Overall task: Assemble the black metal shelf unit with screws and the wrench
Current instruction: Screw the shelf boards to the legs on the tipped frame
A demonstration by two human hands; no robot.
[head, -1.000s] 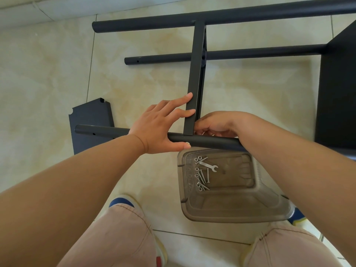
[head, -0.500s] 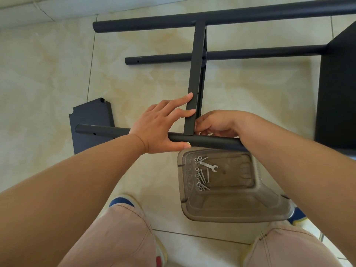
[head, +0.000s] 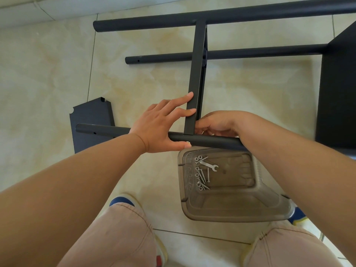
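Left hand [head: 159, 126] spread wide, fingers straight: index and middle fingertips pressed against the side of the crossbar [head: 194, 83], thumb laid along the near tube [head: 204, 140] from below. Right hand [head: 215, 123] curled at the joint where crossbar meets near tube, fingertips bunched tight against the bar's far side; whatever is pinched there is hidden, so cannot tell if anything is held. Right forearm lying across the near tube. Crossbar running away from the joint to the far tube [head: 231, 16], passing over a middle tube [head: 250, 53] on the way. Black panel [head: 337, 89] at the right edge, joined to the middle tube. Loose black plate [head: 90, 116] flat on the tiled floor [head: 48, 74], under the near tube's left end. Just below the hands, a clear bin [head: 231, 211] with screws [head: 201, 178] and wrench [head: 209, 165] inside. Knees and shoes at the bottom.
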